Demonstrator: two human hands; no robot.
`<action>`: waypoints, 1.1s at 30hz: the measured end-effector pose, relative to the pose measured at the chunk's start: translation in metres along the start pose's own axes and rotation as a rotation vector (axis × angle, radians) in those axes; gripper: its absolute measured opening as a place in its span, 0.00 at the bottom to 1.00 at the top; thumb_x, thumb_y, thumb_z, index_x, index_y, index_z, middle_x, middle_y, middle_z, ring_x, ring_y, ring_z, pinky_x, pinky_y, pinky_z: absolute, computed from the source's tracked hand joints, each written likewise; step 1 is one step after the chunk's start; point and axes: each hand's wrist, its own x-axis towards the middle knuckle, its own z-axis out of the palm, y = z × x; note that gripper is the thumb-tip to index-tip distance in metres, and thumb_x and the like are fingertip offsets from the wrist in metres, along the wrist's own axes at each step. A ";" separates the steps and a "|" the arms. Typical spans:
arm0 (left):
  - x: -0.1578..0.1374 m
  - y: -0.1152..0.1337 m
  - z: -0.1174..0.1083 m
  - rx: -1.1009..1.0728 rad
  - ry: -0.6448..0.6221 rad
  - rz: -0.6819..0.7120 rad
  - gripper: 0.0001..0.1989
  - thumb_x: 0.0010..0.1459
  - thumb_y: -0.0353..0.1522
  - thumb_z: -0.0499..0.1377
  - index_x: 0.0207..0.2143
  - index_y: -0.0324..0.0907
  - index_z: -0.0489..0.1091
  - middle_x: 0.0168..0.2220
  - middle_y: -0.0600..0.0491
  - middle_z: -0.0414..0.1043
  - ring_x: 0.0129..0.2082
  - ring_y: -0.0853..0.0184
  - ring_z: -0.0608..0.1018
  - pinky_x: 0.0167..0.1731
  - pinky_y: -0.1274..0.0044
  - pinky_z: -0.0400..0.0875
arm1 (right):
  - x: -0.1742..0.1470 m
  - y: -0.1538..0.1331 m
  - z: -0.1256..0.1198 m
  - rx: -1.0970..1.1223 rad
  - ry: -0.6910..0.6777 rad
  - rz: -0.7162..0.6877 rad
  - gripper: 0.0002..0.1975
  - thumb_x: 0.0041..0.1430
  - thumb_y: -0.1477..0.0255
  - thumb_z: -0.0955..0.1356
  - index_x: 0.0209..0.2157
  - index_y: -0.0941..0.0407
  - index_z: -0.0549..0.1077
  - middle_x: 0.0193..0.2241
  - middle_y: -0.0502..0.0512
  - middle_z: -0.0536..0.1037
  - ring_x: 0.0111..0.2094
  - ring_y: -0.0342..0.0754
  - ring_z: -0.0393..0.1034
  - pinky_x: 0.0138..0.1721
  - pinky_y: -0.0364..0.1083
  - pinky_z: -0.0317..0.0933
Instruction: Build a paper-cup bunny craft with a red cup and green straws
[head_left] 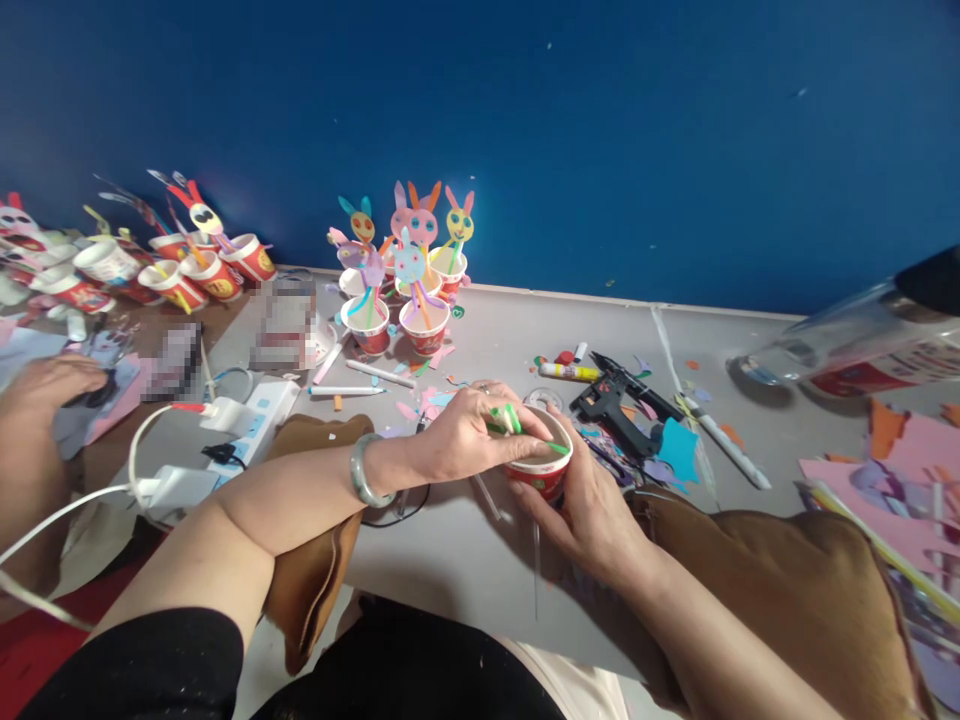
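Observation:
A red paper cup (541, 482) with a white rim sits tilted in my right hand (600, 515), whose fingers and thumb wrap round its side. Over the cup's mouth, my left hand (476, 435) pinches a green paper strip (556, 448), part of which shows at the inner wall of the rim. More green paper (506, 418) is bunched between its fingers. A bangle (367, 470) circles the left wrist. Just right of the cup lies a black glue gun (619, 405) among paper scraps.
Finished-looking bunny-faced cups (365, 325) stand by the blue wall. A power strip (259, 435) with white cables lies left, near another person's hand (64, 385). Markers (570, 372), a clear bottle (847, 350) and pink paper (862, 455) are on the right, behind a brown cushion (780, 590).

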 end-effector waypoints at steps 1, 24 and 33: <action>0.000 0.000 0.000 0.006 -0.013 -0.007 0.05 0.56 0.34 0.69 0.34 0.42 0.81 0.29 0.53 0.78 0.33 0.70 0.77 0.42 0.75 0.73 | 0.000 0.000 0.000 -0.010 -0.002 -0.003 0.43 0.67 0.61 0.66 0.72 0.59 0.41 0.64 0.75 0.65 0.62 0.64 0.66 0.56 0.60 0.69; -0.002 -0.006 0.002 -0.191 -0.175 -0.084 0.06 0.60 0.33 0.64 0.34 0.39 0.79 0.35 0.49 0.81 0.36 0.67 0.79 0.44 0.73 0.72 | 0.002 -0.003 -0.002 -0.076 -0.008 -0.070 0.43 0.68 0.62 0.65 0.73 0.60 0.37 0.62 0.74 0.67 0.61 0.64 0.67 0.55 0.60 0.70; 0.004 0.005 -0.016 -0.118 0.046 0.140 0.17 0.59 0.40 0.66 0.48 0.43 0.75 0.47 0.47 0.79 0.48 0.63 0.79 0.51 0.69 0.73 | 0.004 0.008 -0.006 0.059 0.179 -0.008 0.40 0.64 0.68 0.68 0.72 0.52 0.46 0.65 0.68 0.64 0.63 0.61 0.65 0.57 0.59 0.68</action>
